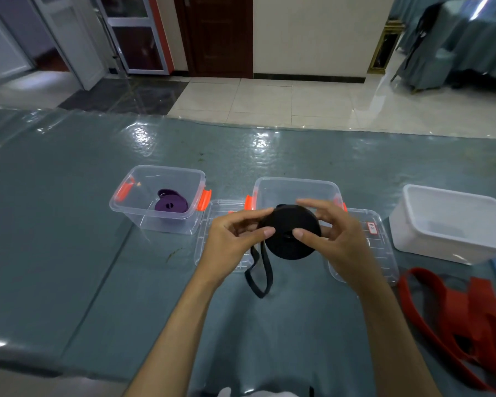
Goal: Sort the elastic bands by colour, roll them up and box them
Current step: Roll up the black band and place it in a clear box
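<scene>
Nearest us, our two forearms reach out over the counter [69,253], which is covered in grey-green cloth under clear plastic. Between them a loose black tail [259,275] hangs from the work as a narrow loop. Its long axis runs roughly down and toward us, and its closed end seems to rest on the counter.

Above that we hold the black band roll [292,232] up off the counter, its flat round face turned toward us, so the roll's axis points roughly from us toward the far wall. Our left hand [235,239] pinches the roll's left edge, thumb on the near face and fingers curled behind. Our right hand [335,233] grips the right side, thumb pressed near the centre, fingers arched over the top. Both hands are clamped on the roll, and the tail leaves it low on the left, so the left hand is nearer the slack. We judge that the coming move is to wind this tail in by turning the roll.

To our right lie red bands [470,316], unrolled in a heap. Two clear lids [212,224] lie flat under our hands.

Beyond them stands an open clear box [295,186] with orange latches, directly behind the roll. Left of it a like box [132,207] holds purple rolls [171,203]. Far right stands a white tub [441,224].
</scene>
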`<state>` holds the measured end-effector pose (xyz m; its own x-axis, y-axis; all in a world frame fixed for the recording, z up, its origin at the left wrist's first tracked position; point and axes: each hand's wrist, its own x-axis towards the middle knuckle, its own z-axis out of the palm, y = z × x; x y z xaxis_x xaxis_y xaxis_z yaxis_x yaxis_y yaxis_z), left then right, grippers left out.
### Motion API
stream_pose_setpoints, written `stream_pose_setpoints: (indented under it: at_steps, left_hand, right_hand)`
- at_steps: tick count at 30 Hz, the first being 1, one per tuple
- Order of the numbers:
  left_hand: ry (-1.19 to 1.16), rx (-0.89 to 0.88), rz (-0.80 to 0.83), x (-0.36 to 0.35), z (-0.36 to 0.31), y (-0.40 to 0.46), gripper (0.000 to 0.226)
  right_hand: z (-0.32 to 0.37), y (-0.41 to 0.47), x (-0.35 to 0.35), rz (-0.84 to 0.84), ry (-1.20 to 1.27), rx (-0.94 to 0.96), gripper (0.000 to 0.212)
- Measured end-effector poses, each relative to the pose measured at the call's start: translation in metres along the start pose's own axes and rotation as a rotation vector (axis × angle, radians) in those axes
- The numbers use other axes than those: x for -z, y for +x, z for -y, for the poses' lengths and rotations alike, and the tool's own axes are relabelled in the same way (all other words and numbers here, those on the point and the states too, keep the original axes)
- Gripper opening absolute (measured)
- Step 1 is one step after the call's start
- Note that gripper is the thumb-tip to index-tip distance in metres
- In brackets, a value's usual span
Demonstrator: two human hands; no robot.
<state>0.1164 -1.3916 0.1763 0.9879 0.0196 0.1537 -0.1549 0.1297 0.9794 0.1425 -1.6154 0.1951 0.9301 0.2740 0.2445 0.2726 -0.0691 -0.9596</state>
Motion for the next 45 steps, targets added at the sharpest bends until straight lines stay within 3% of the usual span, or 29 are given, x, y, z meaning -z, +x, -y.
stream_pose_setpoints:
  at_steps: [4, 8, 13, 16, 20, 23, 26, 30, 33, 37, 45]
  left_hand:
    - [0.005, 0.01, -0.141, -0.004, 0.005, -0.001, 0.025]
    - [0.002, 0.031, -0.075, 0.001, 0.006, -0.001, 0.023]
    - [0.003, 0.042, -0.036, 0.008, 0.002, 0.002, 0.027]
    - [-0.007, 0.029, -0.122, 0.005, 0.002, 0.001, 0.024]
    - [-0.053, 0.043, -0.115, 0.001, 0.009, -0.001, 0.021]
    - [-0.054, 0.071, -0.067, 0.003, 0.011, -0.002, 0.03]
    - [-0.021, 0.059, -0.054, 0.007, 0.01, -0.003, 0.032]
    - [-0.038, 0.04, -0.127, 0.006, 0.006, -0.002, 0.022]
    - [-0.069, 0.05, -0.105, 0.002, 0.01, -0.002, 0.021]
    - [-0.054, 0.104, -0.038, 0.009, 0.011, -0.004, 0.038]
    - [0.05, 0.073, -0.127, 0.012, 0.011, -0.004, 0.024]
  right_hand:
    - [-0.001, 0.001, 0.002, 0.0, -0.007, -0.067, 0.037]
    - [-0.006, 0.0, -0.005, -0.134, -0.005, -0.03, 0.032]
    - [-0.005, -0.002, -0.006, -0.027, 0.111, -0.085, 0.039]
    - [-0.003, -0.002, -0.001, 0.055, 0.169, -0.145, 0.059]
    - [-0.006, 0.0, -0.006, -0.074, 0.082, -0.078, 0.035]
    - [-0.009, -0.001, -0.011, -0.15, 0.084, -0.043, 0.037]
    - [-0.009, -0.002, -0.006, -0.064, 0.032, -0.067, 0.043]
    - [-0.006, 0.0, -0.001, 0.055, 0.094, -0.196, 0.03]
    - [-0.002, -0.002, -0.004, -0.004, 0.144, -0.193, 0.026]
    - [-0.005, -0.005, -0.01, -0.042, 0.157, -0.188, 0.027]
    - [-0.006, -0.005, -0.009, -0.012, 0.121, -0.159, 0.026]
